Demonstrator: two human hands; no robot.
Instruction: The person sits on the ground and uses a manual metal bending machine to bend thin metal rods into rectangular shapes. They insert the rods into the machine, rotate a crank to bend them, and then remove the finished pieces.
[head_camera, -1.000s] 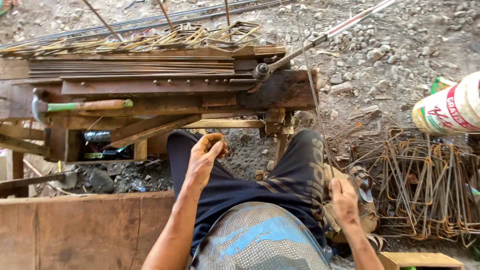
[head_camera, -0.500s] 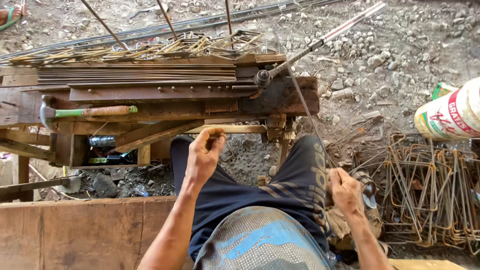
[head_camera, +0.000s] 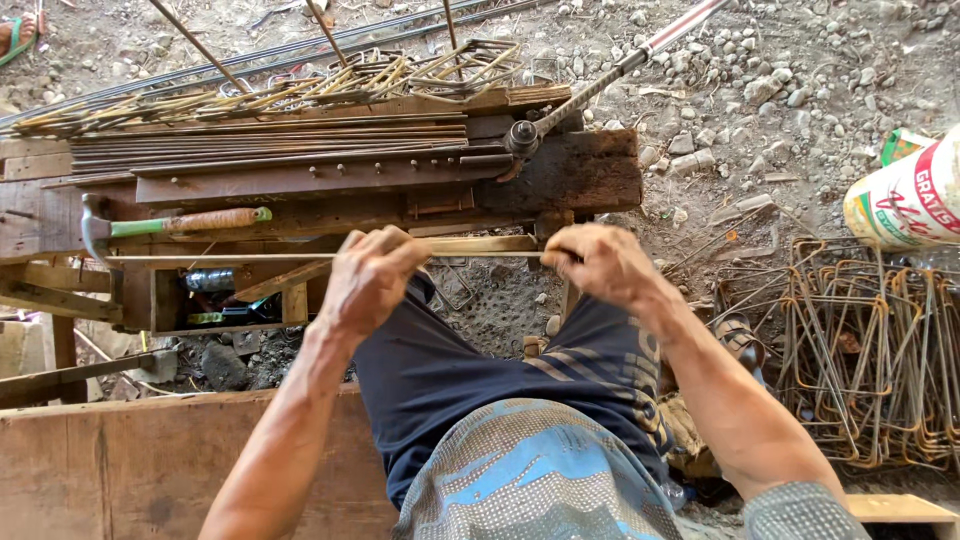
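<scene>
Both forearms extend forward over the lap. The left hand (head_camera: 368, 278) and the right hand (head_camera: 600, 262) are each closed around a thin steel rod (head_camera: 220, 257), which lies level across the front of the wooden workbench (head_camera: 580, 175) and runs out to the left. A hammer (head_camera: 170, 224) rests on the bench just above the rod. A lever bar (head_camera: 610, 75) rises from the bench's pivot. Bent wire stirrups (head_camera: 860, 350) are stacked on the gravel to the right, near a white sack (head_camera: 905, 200).
</scene>
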